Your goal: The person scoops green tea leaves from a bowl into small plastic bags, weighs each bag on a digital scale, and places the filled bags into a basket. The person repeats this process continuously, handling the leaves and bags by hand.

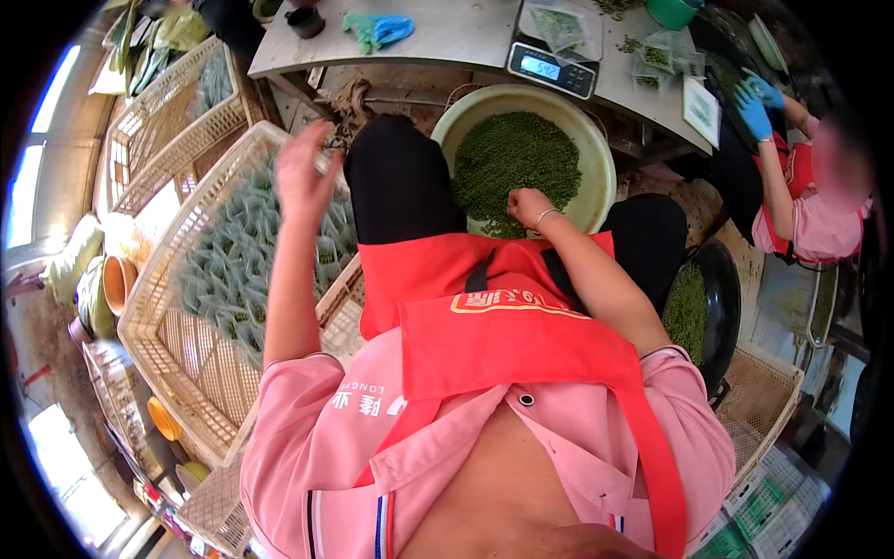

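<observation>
Head camera view: a seated worker in a pink shirt (pixel 321 438) and red apron (pixel 521 345) works over a wide basin (pixel 598 158), pale yellow-green, set between knees in dark trousers (pixel 396 182). To the near right, a black pan (pixel 724 298) carries more green berries, beside a pale plastic crate (pixel 768 382).

The right hand (pixel 531 207) is down at the near side of the heap of small green berries (pixel 517 154) in the basin, its fingers curled in almost to a fist; whether they grip any berries cannot be told. The left hand (pixel 303 177) is raised just beside the left knee, above a large cream crate (pixel 200 359), its fingers loosely spread and a little blurred, the thumb apart from them. Clear packets (pixel 233 252) with green contents stand in rows in that crate.

Beyond the basin, a grey worktop (pixel 447 33) bears a digital scale (pixel 554 70) with a lit blue display and filled packets (pixel 559 28) on top. Left of it lie a blue glove (pixel 395 30) and a green one; more packets (pixel 656 58) lie to the right. At far right sits a co-worker (pixel 819 228) in pink and red, hands in blue gloves (pixel 752 112).
</observation>
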`<state>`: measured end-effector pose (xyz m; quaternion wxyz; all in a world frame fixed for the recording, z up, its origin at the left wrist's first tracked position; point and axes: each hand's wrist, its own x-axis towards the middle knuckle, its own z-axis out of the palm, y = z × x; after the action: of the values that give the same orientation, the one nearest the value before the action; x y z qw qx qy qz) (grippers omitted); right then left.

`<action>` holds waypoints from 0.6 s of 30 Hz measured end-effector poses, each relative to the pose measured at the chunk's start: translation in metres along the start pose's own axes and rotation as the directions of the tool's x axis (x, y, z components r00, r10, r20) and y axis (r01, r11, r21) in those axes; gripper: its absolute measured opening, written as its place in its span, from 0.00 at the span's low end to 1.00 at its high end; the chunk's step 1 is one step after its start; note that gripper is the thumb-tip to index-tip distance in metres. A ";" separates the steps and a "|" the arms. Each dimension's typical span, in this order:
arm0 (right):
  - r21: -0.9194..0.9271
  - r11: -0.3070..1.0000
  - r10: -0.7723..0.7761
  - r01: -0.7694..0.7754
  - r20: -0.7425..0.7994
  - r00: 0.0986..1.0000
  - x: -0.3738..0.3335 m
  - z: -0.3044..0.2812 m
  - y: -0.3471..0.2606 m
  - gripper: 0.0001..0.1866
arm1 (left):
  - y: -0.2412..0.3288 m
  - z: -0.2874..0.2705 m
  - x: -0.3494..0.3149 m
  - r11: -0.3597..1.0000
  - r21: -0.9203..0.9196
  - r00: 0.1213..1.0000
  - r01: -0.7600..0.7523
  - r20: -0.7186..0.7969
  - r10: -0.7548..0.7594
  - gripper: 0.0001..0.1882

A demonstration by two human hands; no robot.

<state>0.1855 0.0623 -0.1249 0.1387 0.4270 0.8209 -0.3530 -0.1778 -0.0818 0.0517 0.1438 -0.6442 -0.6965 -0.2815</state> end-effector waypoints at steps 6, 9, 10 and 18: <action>0.120 0.962 -0.124 0.245 -0.607 0.785 -0.036 -0.117 -0.027 0.11 | 0.120 0.071 0.071 0.933 -0.351 0.997 -0.076 0.005 0.083 0.17; 0.170 0.966 0.009 0.195 -0.775 0.632 -0.028 -0.185 -0.048 0.22 | 0.136 0.110 0.066 0.920 -0.352 0.979 -0.175 0.033 0.199 0.16; 0.154 0.981 0.036 0.116 -0.737 0.675 -0.017 -0.200 -0.045 0.27 | 0.142 0.113 0.065 0.913 -0.364 0.970 -0.183 0.084 0.228 0.16; 0.206 0.955 0.042 0.213 -0.806 0.591 0.030 -0.206 -0.024 0.14 | 0.146 0.114 0.066 0.908 -0.399 0.975 -0.128 0.119 0.190 0.12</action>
<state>0.1632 0.2150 0.0173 -0.3245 0.5146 0.7558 -0.2419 -0.0248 0.0396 0.0282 -0.0187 -0.7345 -0.5809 -0.3504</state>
